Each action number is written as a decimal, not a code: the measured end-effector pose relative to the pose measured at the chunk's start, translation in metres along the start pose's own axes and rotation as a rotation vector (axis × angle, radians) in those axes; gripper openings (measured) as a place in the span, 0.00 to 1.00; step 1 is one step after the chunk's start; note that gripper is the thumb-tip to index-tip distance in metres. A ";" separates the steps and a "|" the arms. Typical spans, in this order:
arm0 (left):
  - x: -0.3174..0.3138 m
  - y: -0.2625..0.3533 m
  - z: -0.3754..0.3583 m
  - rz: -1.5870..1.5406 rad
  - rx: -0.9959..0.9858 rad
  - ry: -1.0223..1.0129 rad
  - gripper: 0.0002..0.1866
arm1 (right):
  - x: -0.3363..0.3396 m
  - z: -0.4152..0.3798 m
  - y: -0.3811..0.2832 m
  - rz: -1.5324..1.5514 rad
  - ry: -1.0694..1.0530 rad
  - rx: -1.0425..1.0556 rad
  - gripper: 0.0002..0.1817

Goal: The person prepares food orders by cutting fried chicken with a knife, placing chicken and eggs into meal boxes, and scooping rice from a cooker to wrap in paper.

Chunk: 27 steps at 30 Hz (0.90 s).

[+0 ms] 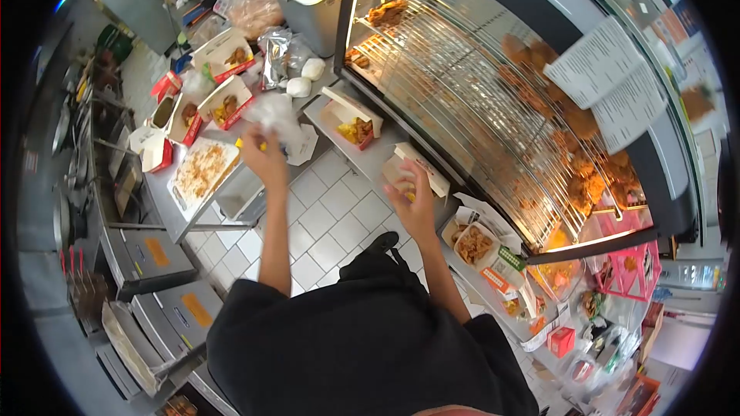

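Observation:
My left hand [264, 160] reaches over the left counter, smeared by motion. Its fingertips overlap a small yellow patch, and a cloudy plastic bag [276, 117] lies just beyond them. A white tray of crumb-covered food [202, 175] is to its left. My right hand [413, 199], fingers apart, is at an open takeaway box [432, 177] on the ledge below the display case. Part of that box is hidden behind the hand. Farther along the ledge, another open box [351, 125] holds yellow and brown food.
Several open red-and-white boxes [229, 109] stand on the left counter [176, 216]. The heated display case [462, 100] has wire racks with fried pieces. A filled food box [475, 245] sits at the lower right. White floor tiles [339, 199] show between the counters.

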<state>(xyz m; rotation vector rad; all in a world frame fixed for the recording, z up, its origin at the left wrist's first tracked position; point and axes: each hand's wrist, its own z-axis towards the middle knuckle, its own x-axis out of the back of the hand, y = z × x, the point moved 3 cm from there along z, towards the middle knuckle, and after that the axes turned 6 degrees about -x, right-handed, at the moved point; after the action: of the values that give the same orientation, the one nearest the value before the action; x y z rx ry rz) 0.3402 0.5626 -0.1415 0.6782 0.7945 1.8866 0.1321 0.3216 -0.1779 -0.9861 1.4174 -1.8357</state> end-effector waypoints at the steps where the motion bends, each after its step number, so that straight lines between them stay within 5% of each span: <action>1: 0.005 -0.036 0.030 0.132 0.030 0.003 0.13 | 0.003 -0.009 0.017 -0.037 -0.038 -0.038 0.32; 4: -0.012 -0.132 0.085 0.194 0.025 -0.165 0.31 | 0.021 -0.046 0.052 -0.053 -0.102 -0.222 0.28; 6: -0.036 -0.221 0.074 0.552 -0.298 -0.270 0.33 | 0.035 -0.083 0.070 -0.078 -0.109 -0.351 0.25; 7: -0.042 -0.245 0.060 0.725 -0.468 -0.324 0.35 | 0.043 -0.103 0.078 -0.118 -0.108 -0.401 0.24; 9: -0.051 -0.224 0.015 0.638 -0.458 -0.308 0.32 | 0.056 -0.143 0.095 -0.183 -0.091 -0.472 0.22; 11: -0.049 -0.242 -0.062 0.349 0.006 -0.349 0.28 | 0.063 -0.194 0.116 -0.231 -0.047 -0.531 0.21; 14: -0.029 -0.222 -0.211 0.331 0.294 -0.436 0.22 | 0.062 -0.291 0.157 -0.280 0.052 -0.681 0.13; 15: -0.018 -0.245 -0.287 0.491 0.117 -0.515 0.20 | 0.060 -0.319 0.154 -0.318 0.090 -0.745 0.14; 16: -0.007 -0.273 -0.365 0.517 0.396 -0.849 0.21 | 0.054 -0.348 0.151 -0.352 0.128 -0.811 0.17; 18: 0.027 -0.215 -0.476 0.325 0.886 -1.977 0.38 | 0.041 -0.411 0.145 -0.225 0.249 -1.024 0.27; 19: 0.026 -0.081 -0.460 0.300 0.712 -2.505 0.34 | 0.032 -0.444 0.144 -0.117 0.338 -1.063 0.26; 20: 0.025 -0.114 -0.542 -0.122 0.089 -2.803 0.30 | 0.020 -0.476 0.139 -0.005 0.431 -1.095 0.26; 22: 0.022 -0.053 -0.604 0.359 -0.804 -2.768 0.25 | -0.001 -0.529 0.126 0.101 0.551 -1.132 0.26; 24: 0.030 0.033 -0.627 -0.186 -0.706 -2.486 0.21 | -0.025 -0.598 0.108 0.150 0.681 -1.137 0.26; 26: 0.012 0.019 -0.725 -0.601 -0.017 -2.477 0.18 | -0.039 -0.657 0.103 0.119 0.804 -1.088 0.25; 27: 0.035 0.083 -0.701 -0.279 0.316 -2.498 0.17 | -0.043 -0.688 0.104 0.162 0.867 -1.100 0.24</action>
<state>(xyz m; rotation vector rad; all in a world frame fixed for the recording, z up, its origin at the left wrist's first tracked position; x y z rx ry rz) -0.2338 0.3985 -0.5192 2.0125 -0.5496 -0.2870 -0.4230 0.6861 -0.3892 -0.4147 3.0875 -1.3024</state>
